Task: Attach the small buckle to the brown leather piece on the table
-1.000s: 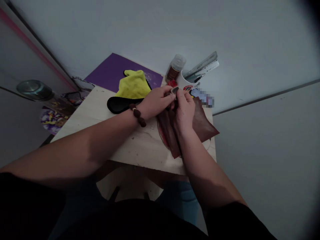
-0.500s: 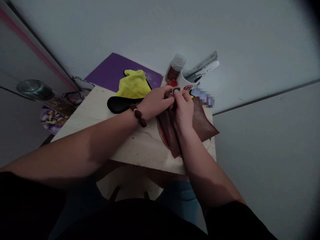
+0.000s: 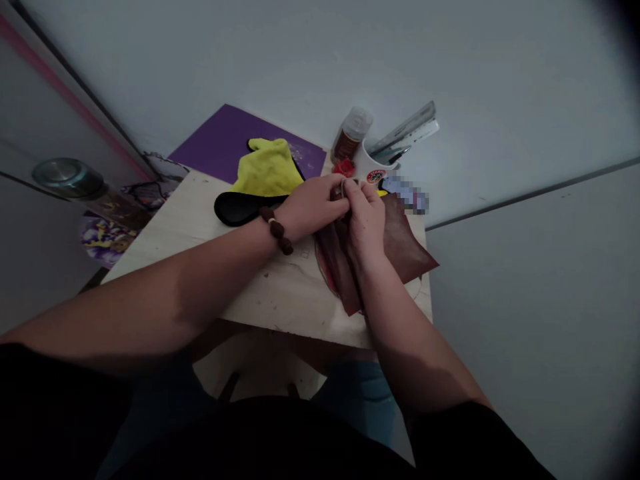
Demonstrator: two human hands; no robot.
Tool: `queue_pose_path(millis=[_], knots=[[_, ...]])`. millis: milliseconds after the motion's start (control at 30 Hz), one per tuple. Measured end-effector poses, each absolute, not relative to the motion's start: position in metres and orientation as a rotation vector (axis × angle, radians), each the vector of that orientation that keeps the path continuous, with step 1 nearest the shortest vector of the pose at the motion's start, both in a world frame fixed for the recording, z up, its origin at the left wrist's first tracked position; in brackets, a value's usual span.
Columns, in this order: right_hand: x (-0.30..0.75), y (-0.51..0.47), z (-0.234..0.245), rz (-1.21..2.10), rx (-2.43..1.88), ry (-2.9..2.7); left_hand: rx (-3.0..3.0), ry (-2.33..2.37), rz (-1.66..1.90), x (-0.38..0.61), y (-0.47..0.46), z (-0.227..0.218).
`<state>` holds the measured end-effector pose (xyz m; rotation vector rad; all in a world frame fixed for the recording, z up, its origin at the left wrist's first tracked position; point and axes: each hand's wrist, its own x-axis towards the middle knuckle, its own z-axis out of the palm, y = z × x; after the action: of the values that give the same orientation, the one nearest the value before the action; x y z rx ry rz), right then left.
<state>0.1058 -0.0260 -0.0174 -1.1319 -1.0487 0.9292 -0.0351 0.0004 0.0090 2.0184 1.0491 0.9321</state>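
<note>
Both hands meet over the right part of the wooden table. My left hand (image 3: 315,203), with a brown beaded band at the wrist, is closed, its thumb and fingers pinching a small brown leather-like piece (image 3: 337,191). Against it, my right hand (image 3: 367,217) is closed too, thumb pressed on the same piece; most of it is hidden by the fingers. Below and beside the hands lies a reddish-brown leather sheet (image 3: 407,243), with a folded part (image 3: 336,257) showing between my forearms. Whether the small piece is part of that sheet, I cannot tell.
Left of my hands, a yellow and black cloth (image 3: 270,170) overlaps a purple board (image 3: 210,143). Behind them stand a clear-capped bottle (image 3: 350,137), a small red item (image 3: 344,168) and a white mug (image 3: 370,160) with rulers and pens. A lidded flask (image 3: 70,179) is off the table's left side.
My right thumb and fingers have shifted slightly and closed over the small piece, so its pale curled edge shows less. The red item behind is more visible. Both arms stay in place.
</note>
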Motion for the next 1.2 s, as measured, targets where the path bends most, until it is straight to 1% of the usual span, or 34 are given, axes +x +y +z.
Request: queue_pose_path(millis=[267,667,967,1200], knots=[[0.106,-0.026,-0.018,0.944,-1.166,-1.046,2.001,1.032,0.93,-0.035,0.0,0.01],[0.108,-0.026,-0.022,0.9,-1.074,-1.114,2.074,1.079,0.871,-0.036,-0.002,0.012],[0.109,-0.022,-0.028,0.839,-1.117,-1.17,2.131,1.109,0.821,-0.038,-0.005,0.015],[0.106,-0.025,-0.025,0.879,-1.105,-1.104,2.118,1.119,0.817,-0.038,-0.004,0.014]])
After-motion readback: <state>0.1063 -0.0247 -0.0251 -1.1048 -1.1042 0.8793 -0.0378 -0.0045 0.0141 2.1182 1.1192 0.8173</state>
